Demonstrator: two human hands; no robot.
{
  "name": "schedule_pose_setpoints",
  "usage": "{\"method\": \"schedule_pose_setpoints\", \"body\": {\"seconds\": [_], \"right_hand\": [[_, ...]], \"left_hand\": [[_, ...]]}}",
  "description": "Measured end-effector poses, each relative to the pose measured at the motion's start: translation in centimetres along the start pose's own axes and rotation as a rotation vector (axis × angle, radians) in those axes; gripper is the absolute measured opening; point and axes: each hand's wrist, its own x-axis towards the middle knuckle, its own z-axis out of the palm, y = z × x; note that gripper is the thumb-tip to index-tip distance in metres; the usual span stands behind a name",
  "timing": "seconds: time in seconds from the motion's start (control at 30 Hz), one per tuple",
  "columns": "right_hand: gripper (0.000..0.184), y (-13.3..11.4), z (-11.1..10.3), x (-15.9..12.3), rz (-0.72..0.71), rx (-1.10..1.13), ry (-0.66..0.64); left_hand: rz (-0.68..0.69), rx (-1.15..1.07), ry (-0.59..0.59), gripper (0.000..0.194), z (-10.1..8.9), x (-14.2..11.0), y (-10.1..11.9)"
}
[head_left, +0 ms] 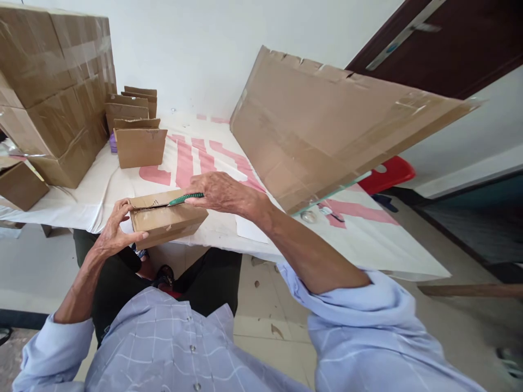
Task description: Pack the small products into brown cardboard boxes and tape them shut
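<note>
A small brown cardboard box [165,218] rests at the near edge of the table [368,245], partly hanging over it. My left hand [113,230] grips the box's left end, fingers curled around it. My right hand [218,190] is closed on a green-handled cutter [186,198], whose tip lies along the seam on the box's top.
Several small cardboard boxes [137,128] stand at the table's back left beside a stack of large taped cartons [53,87]. A big flattened cardboard sheet [327,125] leans over the table's right half. A red stool [388,173] sits beyond. A tape roll [308,216] lies on the cloth.
</note>
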Motion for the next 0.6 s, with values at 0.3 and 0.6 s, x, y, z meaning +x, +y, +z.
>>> {"method": "schedule_pose_setpoints", "body": {"seconds": [0.3, 0.6], "right_hand": [[0.024, 4.3, -1.0, -5.0, 0.085, 0.005, 0.061], [0.03, 1.5, 0.3, -4.9, 0.212, -0.133, 0.01]], "left_hand": [[0.011, 0.011, 0.006, 0.071, 0.0, 0.3, 0.0], [0.0, 0.003, -0.007, 0.066, -0.2, 0.7, 0.3]]}}
